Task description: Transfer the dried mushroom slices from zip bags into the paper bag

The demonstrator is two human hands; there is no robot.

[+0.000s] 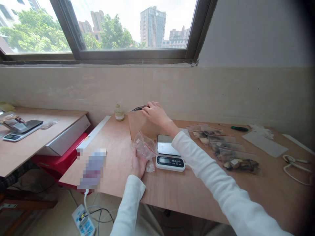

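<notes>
My left hand (pixel 138 164) grips an empty clear zip bag (pixel 144 146) with a red seal strip, held up just left of a small digital scale (pixel 169 154). My right hand (pixel 156 113) reaches forward over the top edge of a brown cardboard box (pixel 139 124) behind the scale. Its fingers are pinched on a dark flat piece (pixel 138 108) at the box's opening. Both sleeves are white.
Filled zip bags of dark dried pieces (pixel 227 150) lie in a row right of the scale. A small bottle (pixel 119 112), a green-handled tool (pixel 239 128), a grey sheet (pixel 264 143) and a white cord (pixel 294 164) sit on the wooden table (pixel 187 190). A second table (pixel 27 144) with another scale (pixel 14 135) stands left.
</notes>
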